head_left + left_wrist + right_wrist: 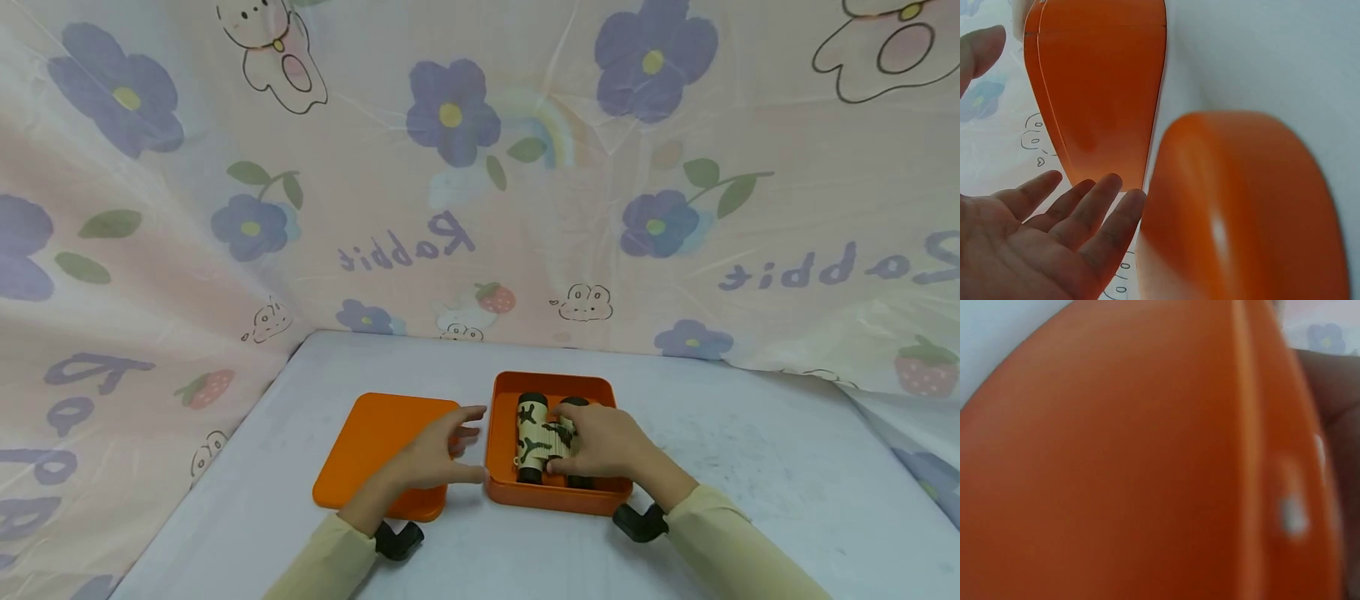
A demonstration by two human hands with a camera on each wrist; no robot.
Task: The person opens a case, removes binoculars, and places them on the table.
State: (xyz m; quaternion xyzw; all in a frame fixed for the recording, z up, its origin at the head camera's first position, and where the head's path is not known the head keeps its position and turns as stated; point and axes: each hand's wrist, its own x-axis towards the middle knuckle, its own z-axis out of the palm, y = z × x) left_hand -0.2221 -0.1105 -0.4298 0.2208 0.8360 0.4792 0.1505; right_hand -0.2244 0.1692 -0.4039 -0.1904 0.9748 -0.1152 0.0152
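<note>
A pair of camouflage binoculars (533,442) lies inside an open orange box (551,497). My right hand (603,437) reaches over the box's right side and grips the right barrel, with the thumb at the near end and the fingers at the far end. That barrel is partly hidden by the hand. My left hand (435,450) is held over the right part of the flat orange lid (375,442), its fingers spread toward the box's left wall and holding nothing. In the right wrist view, the blurred box wall (1116,456) covers most of the hand.
Box and lid lie side by side on a white table (720,450). Behind and to the left, a printed curtain (525,208) with flowers and rabbits hangs down to the table's edges. A dark wrist mount (640,523) sits below the right wrist.
</note>
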